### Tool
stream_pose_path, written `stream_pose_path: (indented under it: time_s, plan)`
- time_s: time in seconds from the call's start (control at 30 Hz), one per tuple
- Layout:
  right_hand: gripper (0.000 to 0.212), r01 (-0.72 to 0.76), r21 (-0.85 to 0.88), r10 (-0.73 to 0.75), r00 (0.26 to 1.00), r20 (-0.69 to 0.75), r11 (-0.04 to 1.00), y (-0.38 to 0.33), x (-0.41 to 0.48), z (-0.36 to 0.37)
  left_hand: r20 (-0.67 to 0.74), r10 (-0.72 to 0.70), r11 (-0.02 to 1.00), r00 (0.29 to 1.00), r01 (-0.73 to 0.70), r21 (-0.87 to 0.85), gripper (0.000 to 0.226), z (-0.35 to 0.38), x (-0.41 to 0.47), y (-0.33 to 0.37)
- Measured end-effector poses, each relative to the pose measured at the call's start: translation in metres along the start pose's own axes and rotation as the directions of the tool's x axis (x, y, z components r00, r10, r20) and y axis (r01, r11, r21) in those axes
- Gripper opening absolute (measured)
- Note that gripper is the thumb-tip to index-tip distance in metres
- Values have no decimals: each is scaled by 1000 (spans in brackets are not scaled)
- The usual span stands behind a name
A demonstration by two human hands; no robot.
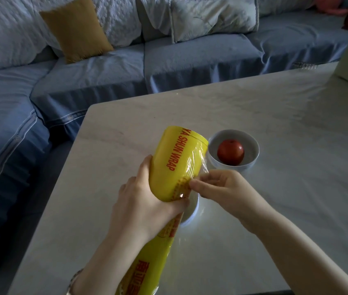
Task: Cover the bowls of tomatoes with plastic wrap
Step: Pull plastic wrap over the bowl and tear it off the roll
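Clasping roll (174, 165), left hand (140, 202); right hand (222, 188) pinches film (200, 167).

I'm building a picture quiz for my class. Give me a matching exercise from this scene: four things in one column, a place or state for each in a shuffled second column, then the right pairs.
Things
1. plastic wrap roll
2. tomato
3. mustard cushion
4. nearer bowl

Places or states
A. on the sofa
B. mostly hidden behind the roll and hands
C. gripped by the left hand, loose film pinched by the right hand
D. inside the farther bowl

Pairs: 1-C, 2-D, 3-A, 4-B
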State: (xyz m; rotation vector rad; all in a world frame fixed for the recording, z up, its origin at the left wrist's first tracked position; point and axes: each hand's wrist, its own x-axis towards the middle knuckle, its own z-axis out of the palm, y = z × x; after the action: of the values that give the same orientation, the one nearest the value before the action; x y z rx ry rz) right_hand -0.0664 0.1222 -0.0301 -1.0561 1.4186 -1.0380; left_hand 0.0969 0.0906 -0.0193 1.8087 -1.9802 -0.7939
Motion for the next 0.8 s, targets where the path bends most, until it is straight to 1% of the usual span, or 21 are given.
stream_pose_path:
  time_s: [0.03, 0.1, 0.17, 0.23, 0.27, 0.37, 0.47, 0.53, 0.57, 0.6, 0.67, 0.7, 0.8]
  plan:
    - [14, -8, 29, 7, 1000, 23, 1000, 2, -1, 3, -5, -8, 1000, 1000, 7, -30, 109, -1, 3, 1]
    - [27, -24, 84, 23, 1000, 20, 996, 8, 0, 11, 1, -6, 998, 1000, 6, -57, 106, -2, 9, 6]
    - [38, -20, 235, 27, 999, -24, 972, 11, 1, 17, 48, 3, 999, 999, -1, -52, 107, -3, 14, 13]
    - [32, 13, 361, 21, 996, -90, 932, 11, 2, 21, 92, 17, 998, 996, -11, -55, 110, -4, 20, 19]
    - [31, 38, 373, 12, 991, -131, 927, 10, 3, 21, 98, 26, 998, 995, -20, -66, 110, -4, 21, 22]
    - [28, 129, 307, -42, 961, -274, 943, 8, 4, 24, 83, 55, 993, 995, -46, -108, 111, -2, 23, 26]
    - [30, 133, 275, -30, 937, -348, 952, 5, 6, 22, 111, 51, 988, 993, -34, -148, 116, 1, 25, 29]
    - [28, 103, 286, 10, 930, -367, 953, 5, 10, 17, 180, 37, 980, 983, -1, -198, 121, -1, 26, 30]
    - [24, 84, 307, 38, 928, -370, 948, 5, 12, 14, 227, 26, 973, 974, 28, -230, 121, -2, 25, 29]
    - [18, 65, 336, 67, 927, -368, 940, 5, 14, 11, 269, 23, 961, 963, 54, -272, 112, -3, 24, 29]
    - [8, 28, 393, 127, 923, -363, 919, 5, 17, 6, 320, 60, 925, 946, 68, -374, 85, -4, 20, 26]
    - [6, 7, 420, 159, 919, -359, 907, 5, 17, 4, 330, 77, 904, 941, 73, -420, 82, -1, 16, 24]
    - [10, -21, 493, 220, 911, -348, 870, 6, 16, 0, 340, 100, 824, 935, 113, -555, 93, 13, 5, 16]
